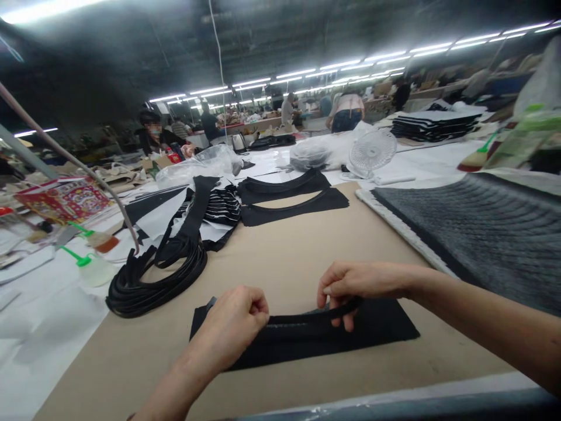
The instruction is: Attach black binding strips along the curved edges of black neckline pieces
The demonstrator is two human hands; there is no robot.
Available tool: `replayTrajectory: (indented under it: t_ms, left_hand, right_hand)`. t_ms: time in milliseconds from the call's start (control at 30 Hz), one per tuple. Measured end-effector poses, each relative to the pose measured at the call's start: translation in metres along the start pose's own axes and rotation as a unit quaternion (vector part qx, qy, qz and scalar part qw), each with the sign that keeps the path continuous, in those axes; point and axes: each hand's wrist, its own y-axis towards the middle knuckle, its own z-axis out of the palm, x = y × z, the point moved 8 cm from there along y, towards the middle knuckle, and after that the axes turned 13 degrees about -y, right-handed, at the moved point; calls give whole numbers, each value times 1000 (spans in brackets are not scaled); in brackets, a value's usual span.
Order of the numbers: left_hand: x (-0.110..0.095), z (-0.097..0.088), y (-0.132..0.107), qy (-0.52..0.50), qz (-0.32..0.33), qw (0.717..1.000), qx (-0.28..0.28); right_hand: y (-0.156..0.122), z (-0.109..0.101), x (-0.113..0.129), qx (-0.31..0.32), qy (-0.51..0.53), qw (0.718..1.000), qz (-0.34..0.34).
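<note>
Head view. Black panel (298, 345) lies flat on the tan board (289, 248), close to the board's near edge, beneath both hands. Matte, dark cloth-like piece; straight lower edge, far edge scooped in a shallow curve, right end cut at a slant to a pointed corner. Thin black strip (298, 318) runs along the scoop; a paler line shows just under it.

Long axis of panel: left to right across the wearer's front, right end tipped slightly away. Hollow of the curve faces away from the body; strip follows the same direction.

Left hand (236, 318): fingers curled, thumb and forefinger pinched on the strip, covering part of the panel's left half. Right hand (350, 286): fingers parted about the strip towards its right end; cannot tell how firmly they grip.

Beyond: two similar black pieces (298, 213), also scooped. Left of the panel: coiled black strips (153, 295).
</note>
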Motion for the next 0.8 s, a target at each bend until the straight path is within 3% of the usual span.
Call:
replayTrajectory:
  t_ms: [167, 333, 500, 800]
  left_hand:
    - [12, 9, 15, -122, -22, 990, 70]
    - [13, 15, 26, -161, -51, 979, 115]
    - [13, 16, 27, -170, -83, 973, 135]
    - [11, 13, 32, -175, -87, 970, 144]
  right_hand:
    - [1, 1, -2, 49, 36, 998, 4]
    - [0, -5, -2, 77, 38, 996, 2]
    - [-4, -15, 0, 86, 8, 996, 11]
    - [4, -10, 15, 151, -43, 987, 33]
